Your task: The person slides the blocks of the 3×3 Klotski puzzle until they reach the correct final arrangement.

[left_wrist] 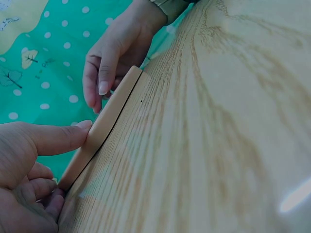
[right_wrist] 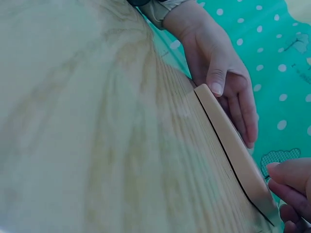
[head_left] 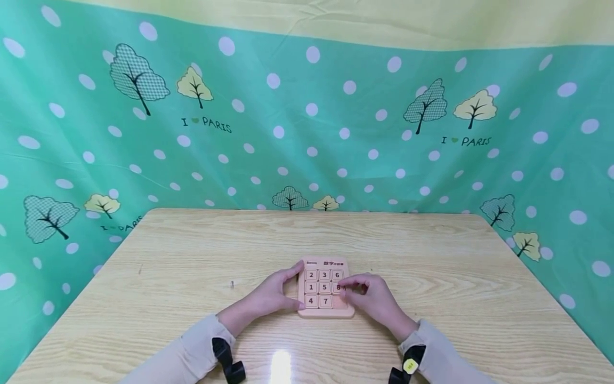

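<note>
A pink sliding number puzzle lies flat on the wooden table. Its tiles read 2, 3, 6 on top, 1, 5, 8 in the middle, and 4, 7 below, with the bottom-right slot vacant. My left hand holds the puzzle by its left side, thumb at the lower corner and fingers toward the upper one. On the right, my right hand reaches over the edge, its index fingertip touching the 8 tile and its thumb close below. Both wrist views show the puzzle's side edge but hide the tile faces.
The pale wood-grain table spreads around the puzzle on all sides. Behind and beside it hangs a green cloth with dots and printed trees. A bright light reflection shows near the table's front.
</note>
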Demonstrator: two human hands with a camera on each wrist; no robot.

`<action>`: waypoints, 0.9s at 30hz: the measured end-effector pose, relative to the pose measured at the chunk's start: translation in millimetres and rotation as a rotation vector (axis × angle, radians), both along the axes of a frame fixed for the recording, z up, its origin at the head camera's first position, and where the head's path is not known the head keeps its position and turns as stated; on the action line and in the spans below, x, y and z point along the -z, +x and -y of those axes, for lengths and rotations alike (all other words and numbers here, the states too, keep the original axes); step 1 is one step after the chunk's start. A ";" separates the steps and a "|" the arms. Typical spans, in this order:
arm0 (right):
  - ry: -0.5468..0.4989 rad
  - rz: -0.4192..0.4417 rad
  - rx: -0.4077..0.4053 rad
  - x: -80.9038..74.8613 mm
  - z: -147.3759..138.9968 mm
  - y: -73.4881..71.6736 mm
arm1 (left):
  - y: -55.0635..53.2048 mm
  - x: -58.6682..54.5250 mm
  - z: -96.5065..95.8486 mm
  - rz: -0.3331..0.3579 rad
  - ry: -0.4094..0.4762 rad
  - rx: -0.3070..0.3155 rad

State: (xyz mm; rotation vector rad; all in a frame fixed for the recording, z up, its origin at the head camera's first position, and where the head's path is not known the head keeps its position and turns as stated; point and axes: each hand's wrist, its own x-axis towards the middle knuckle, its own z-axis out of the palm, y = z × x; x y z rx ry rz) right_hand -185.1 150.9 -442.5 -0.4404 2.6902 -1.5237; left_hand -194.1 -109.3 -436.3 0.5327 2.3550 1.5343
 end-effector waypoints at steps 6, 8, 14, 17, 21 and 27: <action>-0.004 0.010 0.017 0.3 -1.7 -2.4 | -0.1 -0.9 0.7 -0.004 -0.007 -0.005; 0.002 0.013 0.029 0.0 -1.5 -2.2 | 0.1 -1.1 0.7 -0.005 -0.006 -0.005; 0.009 0.013 0.048 0.9 -2.4 -1.6 | 2.0 -1.7 -0.1 -0.006 -0.006 -0.003; 0.007 0.007 0.041 2.5 -3.2 -1.5 | 2.1 -1.4 -0.4 -0.002 -0.002 -0.002; 0.000 0.001 0.027 4.9 -4.3 -2.3 | 1.1 -0.4 -0.4 -0.008 -0.007 0.002; -0.002 -0.003 0.003 5.6 -5.7 -4.0 | 0.3 0.1 0.0 -0.017 -0.049 -0.006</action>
